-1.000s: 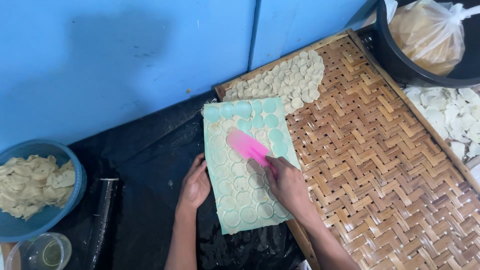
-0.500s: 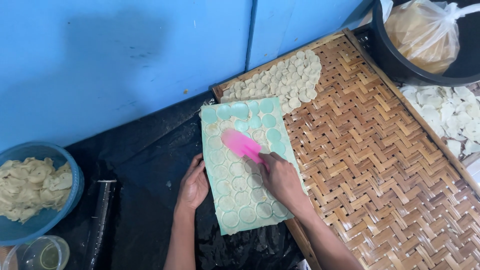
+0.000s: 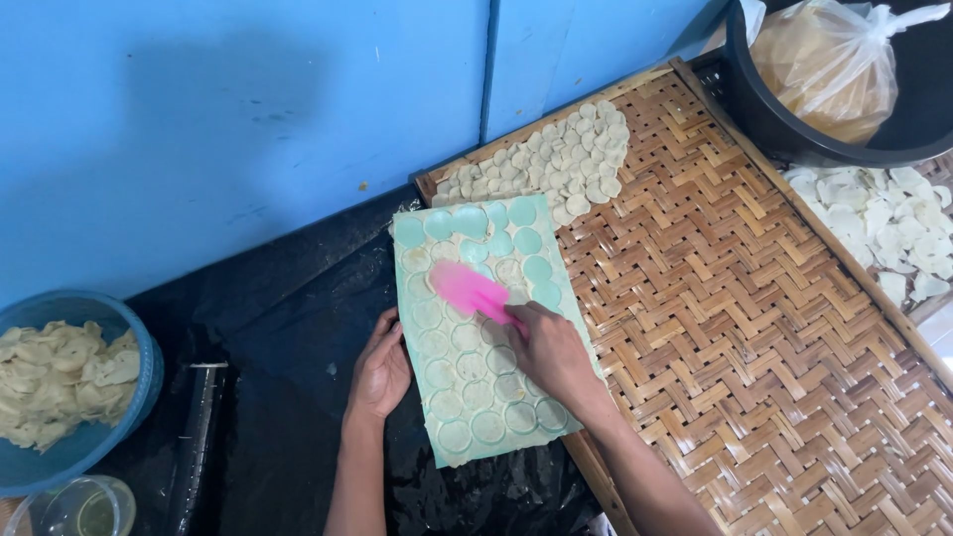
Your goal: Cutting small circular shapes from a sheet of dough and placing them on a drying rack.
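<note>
A left hand (image 3: 380, 372) is pressing flat and open on the edge of a green board (image 3: 483, 328) running twelve to six o'clock, while the right hand (image 3: 549, 347) is gripping a pink scraper (image 3: 470, 290) pointing toward ten o'clock, beside a woven bamboo tray (image 3: 754, 328).

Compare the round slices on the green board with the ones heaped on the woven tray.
The slices on the green board lie flat in neat rows, one layer deep; the pile on the woven tray overlaps loosely in a heap. The board's slices sit beside the pink scraper held by the right hand; the heap lies untouched by either hand. Both are small, pale, round discs.
</note>
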